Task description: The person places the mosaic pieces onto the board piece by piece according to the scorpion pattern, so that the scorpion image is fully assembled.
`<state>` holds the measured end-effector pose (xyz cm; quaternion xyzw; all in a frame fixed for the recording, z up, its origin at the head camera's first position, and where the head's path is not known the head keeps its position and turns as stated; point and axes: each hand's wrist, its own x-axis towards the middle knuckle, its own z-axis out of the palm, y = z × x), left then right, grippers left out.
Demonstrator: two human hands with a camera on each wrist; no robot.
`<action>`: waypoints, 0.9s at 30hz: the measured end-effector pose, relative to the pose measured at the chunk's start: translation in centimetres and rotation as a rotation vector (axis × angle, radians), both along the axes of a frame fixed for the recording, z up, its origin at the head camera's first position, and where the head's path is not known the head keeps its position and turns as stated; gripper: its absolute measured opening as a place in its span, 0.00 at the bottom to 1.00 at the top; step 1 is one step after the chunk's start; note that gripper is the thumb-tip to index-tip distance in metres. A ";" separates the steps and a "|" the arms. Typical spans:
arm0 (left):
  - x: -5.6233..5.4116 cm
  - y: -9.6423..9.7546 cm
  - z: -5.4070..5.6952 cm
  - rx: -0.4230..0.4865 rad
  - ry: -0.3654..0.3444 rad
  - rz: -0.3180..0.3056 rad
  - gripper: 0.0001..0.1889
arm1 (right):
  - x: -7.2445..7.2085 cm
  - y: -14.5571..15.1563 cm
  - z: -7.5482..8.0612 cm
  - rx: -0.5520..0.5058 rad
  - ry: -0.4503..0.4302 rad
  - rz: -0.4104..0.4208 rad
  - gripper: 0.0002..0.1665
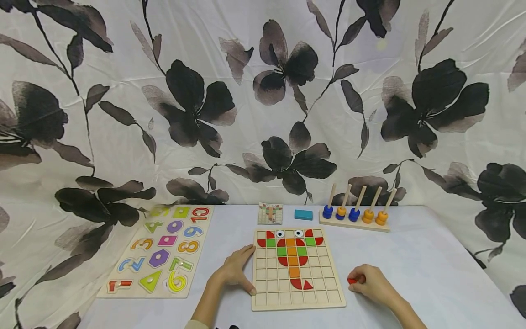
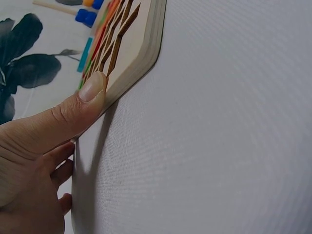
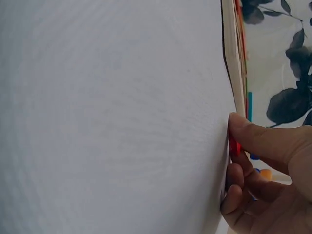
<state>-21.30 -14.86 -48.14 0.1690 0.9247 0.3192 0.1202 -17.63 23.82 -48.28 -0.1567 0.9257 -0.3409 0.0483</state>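
Note:
A square wooden grid board (image 1: pixel 267 274) lies on the table, bearing red, green, orange and eye-patterned tiles in a figure. Along its left side rests my left hand (image 1: pixel 236 269), thumb and fingers spread against the edge. In the left wrist view the thumb (image 2: pixel 90 95) touches the board's rim, with the other fingers partly hidden. Right of the board, my right hand (image 1: pixel 371 282) pinches a small red tile (image 1: pixel 352 281) close to the tabletop. That tile's shape is mostly covered by the fingers. A red triangular tile (image 1: pixel 307 285) sits low in the grid, beside a red rounded tile (image 1: pixel 296 283).
To the left lies a number-and-shape puzzle board (image 1: pixel 137 279). Behind the grid board are a picture card (image 1: pixel 270 214), a teal block (image 1: pixel 303 214) and a peg stand (image 1: pixel 354 223) with blue and orange beads. A floral cloth (image 1: pixel 279 114) hangs at the back.

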 end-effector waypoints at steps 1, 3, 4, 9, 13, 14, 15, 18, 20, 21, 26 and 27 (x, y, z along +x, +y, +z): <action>0.0 0.0 0.0 0.000 0.000 0.000 0.62 | 0.0 0.0 0.1 -0.006 -0.013 -0.003 0.08; 0.0 0.0 0.0 0.000 -0.001 0.000 0.61 | 0.0 0.0 0.2 -0.017 -0.034 -0.005 0.08; 0.1 0.0 0.1 -0.001 -0.001 0.000 0.61 | 0.0 0.0 0.3 -0.022 -0.042 -0.001 0.08; 0.1 0.1 0.1 0.003 -0.002 0.003 0.61 | -0.2 0.0 1.0 -0.053 -0.036 0.040 0.04; 0.1 0.0 0.0 0.009 -0.002 0.004 0.61 | -0.4 -0.8 1.5 -0.101 -0.026 0.057 0.04; 0.1 0.0 0.0 0.009 -0.001 0.005 0.62 | -0.4 -1.2 1.6 -0.121 -0.033 0.064 0.04; 0.1 0.0 0.0 0.010 -0.001 0.004 0.62 | -0.4 -1.6 1.6 -0.140 -0.043 0.077 0.05; 0.1 0.0 0.0 0.010 0.001 0.003 0.62 | -0.3 -3.1 1.6 -0.199 -0.078 0.144 0.07; 0.1 0.0 0.0 0.011 0.003 0.001 0.62 | -0.1 -4.1 1.4 -0.228 -0.093 0.189 0.06; 0.1 0.0 0.0 0.010 0.003 0.001 0.62 | -0.1 -4.7 1.3 -0.239 -0.099 0.207 0.06; 0.1 0.1 0.0 0.008 0.000 0.009 0.62 | 0.2 -6.9 0.9 -0.252 -0.107 0.236 0.03; 0.1 0.1 0.0 0.006 -0.002 0.011 0.62 | 0.2 -7.3 0.8 -0.248 -0.103 0.236 0.03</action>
